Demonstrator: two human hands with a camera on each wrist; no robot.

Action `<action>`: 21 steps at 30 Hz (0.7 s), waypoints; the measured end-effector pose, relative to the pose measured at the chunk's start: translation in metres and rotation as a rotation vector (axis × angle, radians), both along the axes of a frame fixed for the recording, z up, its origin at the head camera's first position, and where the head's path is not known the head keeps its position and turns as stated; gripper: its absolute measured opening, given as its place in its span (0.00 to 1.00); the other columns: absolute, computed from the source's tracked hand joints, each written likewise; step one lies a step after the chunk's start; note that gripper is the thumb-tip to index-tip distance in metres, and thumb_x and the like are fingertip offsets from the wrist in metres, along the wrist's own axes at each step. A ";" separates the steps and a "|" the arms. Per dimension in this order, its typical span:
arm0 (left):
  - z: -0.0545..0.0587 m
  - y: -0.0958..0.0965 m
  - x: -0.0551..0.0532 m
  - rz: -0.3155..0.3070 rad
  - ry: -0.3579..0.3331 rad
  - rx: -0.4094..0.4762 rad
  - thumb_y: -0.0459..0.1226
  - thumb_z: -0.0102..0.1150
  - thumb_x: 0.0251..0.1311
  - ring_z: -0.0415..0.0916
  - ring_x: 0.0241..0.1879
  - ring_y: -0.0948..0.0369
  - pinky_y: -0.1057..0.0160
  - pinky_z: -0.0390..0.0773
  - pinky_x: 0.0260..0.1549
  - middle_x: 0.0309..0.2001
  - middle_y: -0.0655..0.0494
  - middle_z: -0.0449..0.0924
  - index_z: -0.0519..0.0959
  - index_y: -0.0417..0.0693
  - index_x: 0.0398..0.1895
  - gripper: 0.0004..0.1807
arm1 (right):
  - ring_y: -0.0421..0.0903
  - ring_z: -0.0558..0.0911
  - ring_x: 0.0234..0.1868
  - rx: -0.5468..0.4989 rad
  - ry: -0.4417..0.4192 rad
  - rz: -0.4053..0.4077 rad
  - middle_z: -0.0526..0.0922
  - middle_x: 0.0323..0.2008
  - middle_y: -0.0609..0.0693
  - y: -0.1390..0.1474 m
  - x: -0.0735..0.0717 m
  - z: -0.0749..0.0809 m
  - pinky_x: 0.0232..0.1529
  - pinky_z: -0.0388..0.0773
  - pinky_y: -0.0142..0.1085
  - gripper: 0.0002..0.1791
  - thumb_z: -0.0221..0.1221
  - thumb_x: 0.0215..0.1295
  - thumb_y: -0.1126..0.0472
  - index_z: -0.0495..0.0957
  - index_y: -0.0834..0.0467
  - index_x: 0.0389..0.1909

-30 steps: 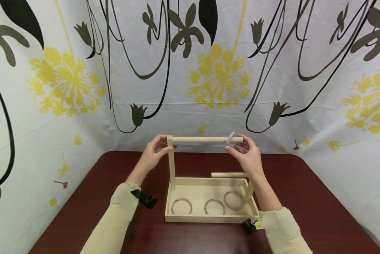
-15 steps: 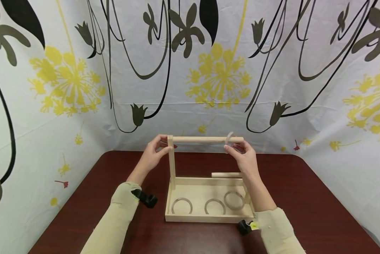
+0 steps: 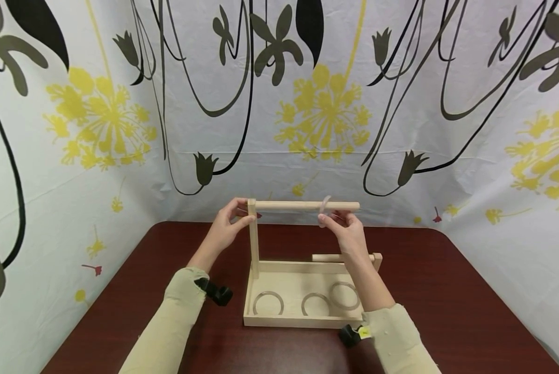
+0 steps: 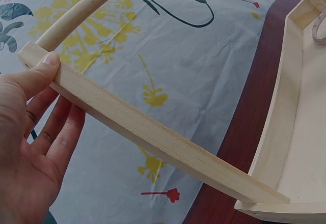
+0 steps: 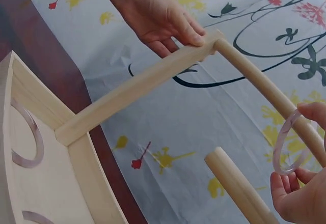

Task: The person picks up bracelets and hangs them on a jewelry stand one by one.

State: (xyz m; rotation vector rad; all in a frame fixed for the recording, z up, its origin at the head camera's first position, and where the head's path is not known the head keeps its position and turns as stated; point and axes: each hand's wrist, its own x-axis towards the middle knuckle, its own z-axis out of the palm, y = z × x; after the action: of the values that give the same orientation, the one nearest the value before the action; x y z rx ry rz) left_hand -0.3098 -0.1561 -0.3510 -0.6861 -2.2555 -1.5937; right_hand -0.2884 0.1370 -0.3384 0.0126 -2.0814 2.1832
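My right hand (image 3: 349,236) pinches a pale translucent bangle (image 3: 323,206) between thumb and fingers. The bangle encircles the upper wooden rod (image 3: 288,205), part way in from its free right end. At the rod's left end, my left hand (image 3: 227,219) holds the top of the tall wooden post (image 3: 254,241), thumb on the near face and fingers behind. In the right wrist view the bangle (image 5: 278,152) hangs tilted around the rod, fingertips at its edge. Several more bangles (image 3: 268,293) lie in the wooden tray (image 3: 302,322) below.
A lower rod (image 3: 328,257) on a shorter post (image 3: 377,259) runs along the tray's back right side, partly behind my right forearm. The stand rests on a dark red-brown table (image 3: 204,343). A patterned white cloth (image 3: 242,176) hangs behind it.
My right hand has moved left along the upper rod, sliding the bangle inward from the free end. The left hand keeps its hold on the post.
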 end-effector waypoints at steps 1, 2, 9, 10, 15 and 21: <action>0.000 0.000 0.000 0.001 0.000 -0.002 0.32 0.60 0.67 0.78 0.48 0.47 0.52 0.76 0.51 0.50 0.38 0.77 0.73 0.39 0.59 0.18 | 0.42 0.69 0.62 0.002 -0.001 0.003 0.69 0.65 0.57 -0.001 0.000 0.000 0.72 0.62 0.39 0.33 0.63 0.66 0.60 0.64 0.60 0.70; 0.000 0.000 0.000 0.002 0.000 -0.003 0.32 0.60 0.67 0.78 0.48 0.47 0.52 0.76 0.51 0.50 0.38 0.77 0.73 0.39 0.59 0.18 | 0.43 0.69 0.62 0.006 -0.003 0.006 0.69 0.65 0.56 -0.002 0.000 0.000 0.72 0.62 0.40 0.33 0.63 0.66 0.60 0.64 0.60 0.70; 0.000 0.000 0.000 0.002 0.005 -0.003 0.32 0.60 0.67 0.78 0.48 0.47 0.52 0.76 0.50 0.50 0.38 0.77 0.74 0.38 0.58 0.18 | 0.42 0.70 0.59 0.010 0.001 0.016 0.72 0.54 0.47 -0.012 -0.001 0.000 0.68 0.65 0.38 0.32 0.64 0.65 0.60 0.66 0.61 0.67; 0.000 0.000 0.000 0.001 0.003 -0.002 0.32 0.60 0.67 0.78 0.48 0.47 0.52 0.76 0.50 0.50 0.38 0.77 0.74 0.38 0.58 0.18 | 0.42 0.70 0.58 0.010 0.001 0.018 0.72 0.54 0.48 -0.013 -0.001 0.000 0.68 0.65 0.38 0.32 0.65 0.64 0.60 0.66 0.61 0.67; 0.000 0.000 -0.001 0.001 0.004 0.001 0.31 0.60 0.67 0.78 0.48 0.47 0.52 0.76 0.50 0.50 0.38 0.77 0.73 0.38 0.58 0.18 | 0.42 0.70 0.58 0.019 0.005 0.030 0.72 0.56 0.51 -0.019 -0.001 -0.001 0.67 0.66 0.39 0.31 0.65 0.64 0.60 0.66 0.61 0.67; 0.000 0.000 -0.001 -0.001 0.001 0.009 0.31 0.60 0.67 0.78 0.48 0.47 0.47 0.75 0.51 0.50 0.37 0.77 0.74 0.38 0.58 0.18 | 0.42 0.72 0.57 0.014 0.013 0.040 0.73 0.53 0.47 -0.026 -0.002 -0.001 0.65 0.68 0.38 0.31 0.65 0.63 0.60 0.68 0.61 0.65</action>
State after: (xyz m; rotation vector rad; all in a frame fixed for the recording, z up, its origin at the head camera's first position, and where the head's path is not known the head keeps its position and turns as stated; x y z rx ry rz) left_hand -0.3107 -0.1560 -0.3515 -0.6864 -2.2458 -1.6026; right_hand -0.2906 0.1113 -0.3394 0.0698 -2.1077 2.1852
